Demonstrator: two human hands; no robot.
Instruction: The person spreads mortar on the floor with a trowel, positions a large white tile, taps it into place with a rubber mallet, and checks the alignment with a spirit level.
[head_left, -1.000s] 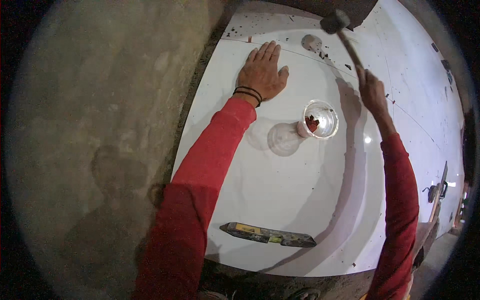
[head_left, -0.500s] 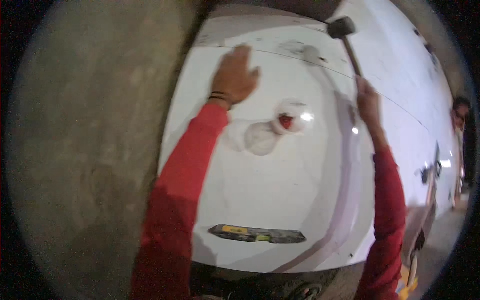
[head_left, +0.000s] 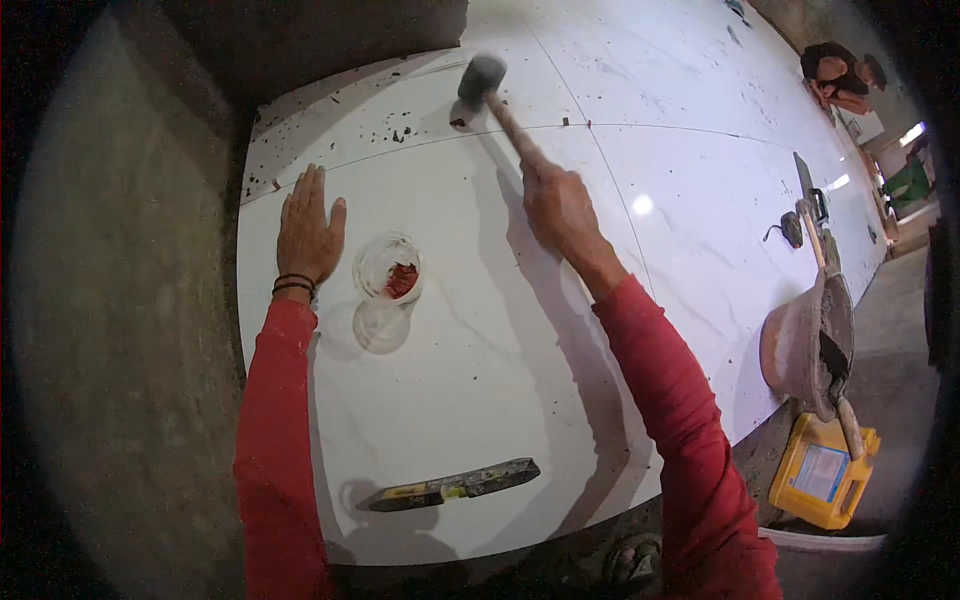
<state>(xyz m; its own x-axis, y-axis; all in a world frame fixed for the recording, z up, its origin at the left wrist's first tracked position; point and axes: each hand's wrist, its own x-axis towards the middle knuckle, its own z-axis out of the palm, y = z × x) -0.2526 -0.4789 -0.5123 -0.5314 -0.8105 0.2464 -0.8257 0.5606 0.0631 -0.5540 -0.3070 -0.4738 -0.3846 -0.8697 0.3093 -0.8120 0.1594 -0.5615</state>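
My left hand (head_left: 310,240) lies flat, fingers stretched out, on a large white glossy floor tile (head_left: 470,390), close to its far joint. My right hand (head_left: 562,212) grips the wooden handle of a rubber mallet (head_left: 482,80). The mallet's black head is over the far joint, slightly blurred; whether it touches the surface I cannot tell. Between my arms stands a clear round tub (head_left: 368,262) with small red pieces (head_left: 402,281) inside. Beside it shows a round pale shape, perhaps its lid or reflection. A short spirit level (head_left: 452,486) rests near the tile's front edge.
A bare wall (head_left: 140,300) runs along the left. Dark crumbs dot the far tiles. To the right are a tape measure (head_left: 789,230), a notched trowel (head_left: 806,185), a mortar bucket (head_left: 785,345) and a yellow jerrycan (head_left: 822,472). Another person (head_left: 845,75) crouches at the far right.
The view has shifted rightward, bringing the bucket and jerrycan into sight. My right hand has brought the mallet left, nearer my left hand. My left hand, blurred before, now shows flat on the tile.
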